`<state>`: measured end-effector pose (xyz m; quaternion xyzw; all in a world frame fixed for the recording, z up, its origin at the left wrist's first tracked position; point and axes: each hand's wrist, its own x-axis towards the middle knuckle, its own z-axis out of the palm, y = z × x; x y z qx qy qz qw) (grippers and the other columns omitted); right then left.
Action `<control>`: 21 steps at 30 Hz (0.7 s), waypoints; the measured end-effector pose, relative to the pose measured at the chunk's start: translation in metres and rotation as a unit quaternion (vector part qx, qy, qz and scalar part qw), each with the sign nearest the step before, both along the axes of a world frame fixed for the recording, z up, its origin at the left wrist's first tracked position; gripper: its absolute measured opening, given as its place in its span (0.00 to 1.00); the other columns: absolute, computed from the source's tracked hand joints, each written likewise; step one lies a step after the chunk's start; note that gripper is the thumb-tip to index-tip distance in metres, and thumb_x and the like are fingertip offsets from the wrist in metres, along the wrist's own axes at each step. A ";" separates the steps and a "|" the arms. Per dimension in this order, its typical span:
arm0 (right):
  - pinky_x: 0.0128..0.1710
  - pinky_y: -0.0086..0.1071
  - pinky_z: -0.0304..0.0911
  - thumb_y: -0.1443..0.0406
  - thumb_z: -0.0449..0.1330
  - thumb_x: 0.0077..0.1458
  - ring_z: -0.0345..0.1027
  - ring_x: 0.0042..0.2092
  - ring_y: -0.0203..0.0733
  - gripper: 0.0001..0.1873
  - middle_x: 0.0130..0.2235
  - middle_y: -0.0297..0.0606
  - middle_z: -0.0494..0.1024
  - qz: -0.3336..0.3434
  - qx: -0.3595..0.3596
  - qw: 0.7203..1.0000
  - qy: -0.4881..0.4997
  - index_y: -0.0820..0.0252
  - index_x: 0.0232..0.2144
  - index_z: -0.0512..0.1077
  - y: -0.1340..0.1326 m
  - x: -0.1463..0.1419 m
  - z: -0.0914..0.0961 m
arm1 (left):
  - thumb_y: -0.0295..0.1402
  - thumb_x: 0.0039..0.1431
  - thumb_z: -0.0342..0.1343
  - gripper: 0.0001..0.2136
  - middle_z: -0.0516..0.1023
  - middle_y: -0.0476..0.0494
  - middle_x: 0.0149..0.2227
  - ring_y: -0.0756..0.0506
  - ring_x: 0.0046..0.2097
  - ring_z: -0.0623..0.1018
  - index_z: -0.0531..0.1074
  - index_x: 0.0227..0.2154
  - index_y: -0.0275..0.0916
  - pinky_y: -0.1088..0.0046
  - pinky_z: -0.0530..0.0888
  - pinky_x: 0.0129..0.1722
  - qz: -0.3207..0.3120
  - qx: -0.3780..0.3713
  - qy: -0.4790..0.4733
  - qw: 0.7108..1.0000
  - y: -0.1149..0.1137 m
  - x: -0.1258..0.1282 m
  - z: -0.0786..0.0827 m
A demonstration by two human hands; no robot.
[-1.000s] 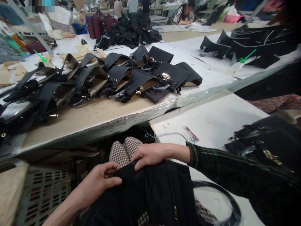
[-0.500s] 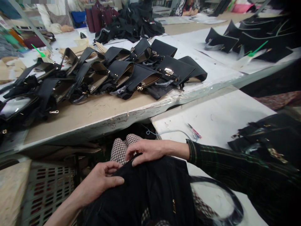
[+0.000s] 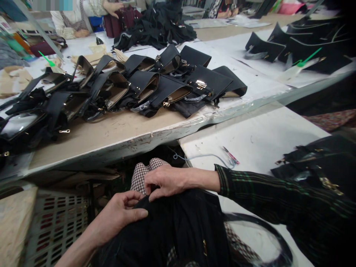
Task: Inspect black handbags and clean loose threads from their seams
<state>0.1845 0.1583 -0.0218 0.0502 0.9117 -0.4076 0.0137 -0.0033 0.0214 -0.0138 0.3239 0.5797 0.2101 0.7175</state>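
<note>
A black handbag (image 3: 178,226) lies across my lap, its dark fabric facing up. A gold zipper pull (image 3: 205,247) shows on it, and a plastic-wrapped handle (image 3: 280,237) loops out to the right. My left hand (image 3: 126,209) grips the bag's far edge, thumb on top and fingers curled under. Just right of it, my right hand (image 3: 164,181) is closed on the same edge, its thumb and fingers bent downward. The fingertips of both hands are partly hidden. Checkered cloth (image 3: 139,174) shows behind the hands.
Several black bags (image 3: 144,85) stand in rows on the long table (image 3: 133,128). Pink-handled snips (image 3: 230,154) lie on the white side table (image 3: 264,133), near more black bags (image 3: 319,163). A plastic crate (image 3: 55,222) sits at lower left. A co-worker's hand (image 3: 112,7) appears at the back.
My right hand has shifted slightly left along the bag's edge, closer to my left hand. The left hand stays nearly in place. A co-worker's raised hand has come into view at the back.
</note>
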 end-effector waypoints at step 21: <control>0.40 0.26 0.61 0.69 0.66 0.51 0.68 0.40 0.36 0.05 0.38 0.37 0.75 0.055 -0.128 0.986 0.095 0.65 0.27 0.74 0.002 -0.004 -0.020 | 0.38 0.57 0.51 0.11 0.60 0.54 0.23 0.50 0.27 0.58 0.68 0.23 0.38 0.76 0.56 0.25 -0.027 0.040 0.116 0.992 0.012 0.014 0.011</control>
